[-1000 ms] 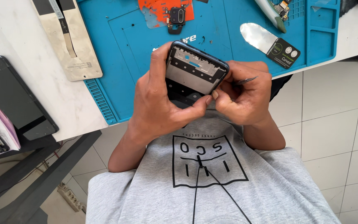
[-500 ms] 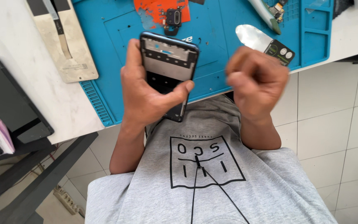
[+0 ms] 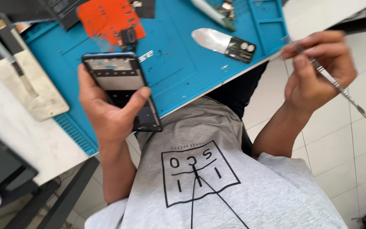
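While hands parted: change: my right hand (image 3: 318, 70) had swung off the phone frame (image 3: 121, 91), out past the blue mat (image 3: 183, 63) edge.
Right grip: pinched a thin metal spudger (image 3: 339, 89).
Left grip: my left hand (image 3: 106, 110) wrapped the frame, held over the mat.
Meaning: prying paused, I judged.

One head-worn view looks steeply down, close over the person's chest, facing the surface (image 3: 18, 140) at far left.
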